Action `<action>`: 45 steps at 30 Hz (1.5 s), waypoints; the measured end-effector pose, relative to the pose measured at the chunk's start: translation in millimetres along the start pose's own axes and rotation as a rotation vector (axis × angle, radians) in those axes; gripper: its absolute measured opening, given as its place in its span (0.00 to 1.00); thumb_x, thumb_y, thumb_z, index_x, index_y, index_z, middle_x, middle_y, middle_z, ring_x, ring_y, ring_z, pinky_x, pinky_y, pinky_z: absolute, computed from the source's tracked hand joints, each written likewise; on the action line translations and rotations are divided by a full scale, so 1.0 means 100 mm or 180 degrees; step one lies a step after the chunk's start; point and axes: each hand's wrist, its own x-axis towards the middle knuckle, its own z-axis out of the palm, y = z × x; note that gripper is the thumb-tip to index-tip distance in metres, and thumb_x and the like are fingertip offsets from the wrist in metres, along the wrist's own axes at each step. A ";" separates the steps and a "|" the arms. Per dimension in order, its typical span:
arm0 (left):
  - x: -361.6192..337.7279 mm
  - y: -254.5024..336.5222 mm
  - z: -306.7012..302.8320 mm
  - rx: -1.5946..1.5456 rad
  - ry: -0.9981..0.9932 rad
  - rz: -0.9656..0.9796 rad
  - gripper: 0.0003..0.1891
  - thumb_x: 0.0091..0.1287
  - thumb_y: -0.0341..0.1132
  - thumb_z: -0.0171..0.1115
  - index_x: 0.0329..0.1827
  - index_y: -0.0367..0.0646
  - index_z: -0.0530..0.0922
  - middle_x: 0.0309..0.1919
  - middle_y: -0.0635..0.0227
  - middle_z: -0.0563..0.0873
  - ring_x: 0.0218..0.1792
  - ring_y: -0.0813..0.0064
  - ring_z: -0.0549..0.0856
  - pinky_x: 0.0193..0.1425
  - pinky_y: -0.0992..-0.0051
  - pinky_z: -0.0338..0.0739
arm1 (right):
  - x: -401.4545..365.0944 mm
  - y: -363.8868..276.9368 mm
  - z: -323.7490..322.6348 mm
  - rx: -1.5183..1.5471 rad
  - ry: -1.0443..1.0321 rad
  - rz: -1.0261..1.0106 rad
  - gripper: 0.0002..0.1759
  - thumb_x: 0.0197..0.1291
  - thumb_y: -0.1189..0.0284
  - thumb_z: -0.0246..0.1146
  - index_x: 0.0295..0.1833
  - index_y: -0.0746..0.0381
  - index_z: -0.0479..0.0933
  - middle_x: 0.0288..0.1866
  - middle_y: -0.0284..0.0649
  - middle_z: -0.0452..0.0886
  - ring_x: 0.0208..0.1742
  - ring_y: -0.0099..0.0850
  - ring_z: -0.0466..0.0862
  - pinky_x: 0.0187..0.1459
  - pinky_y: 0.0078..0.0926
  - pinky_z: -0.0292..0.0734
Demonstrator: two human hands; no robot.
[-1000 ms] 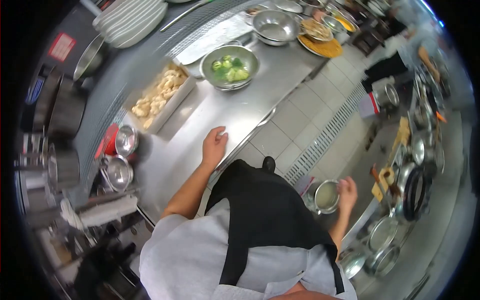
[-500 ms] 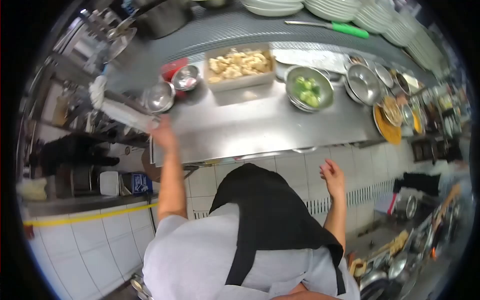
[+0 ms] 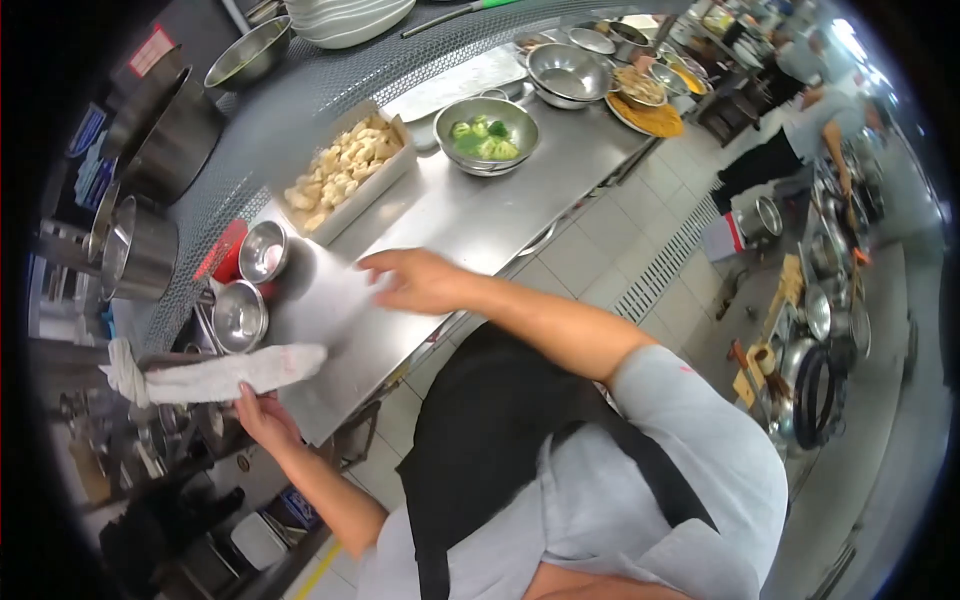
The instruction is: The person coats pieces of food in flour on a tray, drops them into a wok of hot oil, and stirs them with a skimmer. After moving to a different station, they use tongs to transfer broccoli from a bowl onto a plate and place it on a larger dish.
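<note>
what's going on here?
The person's left hand has its fingers at the lower edge of a white cloth; I can't tell how firmly it grips. The right hand is open above the steel counter, holding nothing visible. Beyond it stand a box of pale chunks and a metal bowl of green vegetables, with two small metal bowls near the cloth. A co-worker stands in the background, by the cookware on the right.

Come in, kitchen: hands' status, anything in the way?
Left hand at edge of white cloth. Right hand empty, over counter. Metal bowl just beyond cloth, possible obstacle.
</note>
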 end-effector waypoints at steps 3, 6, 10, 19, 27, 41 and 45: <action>-0.14 0.05 0.25 -0.1279 -0.0322 -0.0128 0.30 0.82 0.51 0.50 0.75 0.35 0.65 0.71 0.57 0.75 0.69 0.63 0.76 0.73 0.64 0.71 | 0.51 -0.53 0.86 0.0202 -0.0077 -0.0742 0.36 0.58 0.62 0.73 0.71 0.63 0.73 0.55 0.47 0.84 0.42 0.38 0.88 0.49 0.35 0.84; -0.18 0.01 0.22 -0.1499 -0.0206 -0.0669 0.34 0.82 0.57 0.44 0.77 0.37 0.63 0.71 0.58 0.74 0.70 0.62 0.75 0.74 0.62 0.70 | 0.82 -0.76 1.76 -0.0439 -0.0163 -0.1307 0.25 0.60 0.56 0.68 0.56 0.62 0.79 0.50 0.52 0.84 0.43 0.52 0.86 0.48 0.47 0.80; -0.29 -0.06 0.10 -0.1855 0.0585 -0.0814 0.32 0.81 0.56 0.47 0.72 0.35 0.69 0.68 0.56 0.76 0.66 0.62 0.77 0.71 0.62 0.71 | 0.74 -1.13 2.34 -0.0397 0.0026 -0.0997 0.17 0.63 0.55 0.62 0.46 0.58 0.81 0.42 0.49 0.85 0.43 0.56 0.84 0.47 0.53 0.77; -0.02 0.34 -0.26 0.0757 0.1774 -0.0489 0.31 0.81 0.56 0.48 0.68 0.33 0.73 0.64 0.56 0.79 0.63 0.62 0.78 0.68 0.63 0.73 | 0.57 -0.98 2.36 -0.0407 -0.1027 -0.2097 0.35 0.61 0.62 0.68 0.69 0.66 0.65 0.63 0.55 0.73 0.60 0.53 0.80 0.59 0.49 0.77; 0.00 0.04 -0.75 0.3407 0.1171 0.1063 0.29 0.74 0.40 0.63 0.72 0.31 0.69 0.60 0.47 0.78 0.62 0.55 0.78 0.66 0.57 0.75 | 0.06 -0.12 -0.01 -0.0464 -0.0465 0.0193 0.34 0.65 0.65 0.68 0.75 0.62 0.69 0.69 0.51 0.78 0.53 0.37 0.87 0.58 0.36 0.81; 0.42 0.55 4.68 0.2628 -0.1563 0.3100 0.28 0.62 0.30 0.74 0.67 0.40 0.77 0.69 0.53 0.79 0.68 0.55 0.79 0.68 0.63 0.73 | -0.42 0.70 -3.62 0.0499 0.2290 -0.0179 0.19 0.69 0.76 0.63 0.64 0.65 0.78 0.49 0.37 0.88 0.40 0.20 0.85 0.42 0.19 0.81; 0.71 0.68 6.15 0.2781 -0.1997 0.3414 0.29 0.67 0.42 0.72 0.68 0.39 0.77 0.66 0.55 0.82 0.65 0.57 0.82 0.66 0.62 0.75 | -0.78 1.56 -3.53 0.0627 0.1795 0.0951 0.21 0.67 0.75 0.65 0.65 0.65 0.77 0.47 0.36 0.88 0.37 0.20 0.84 0.40 0.21 0.80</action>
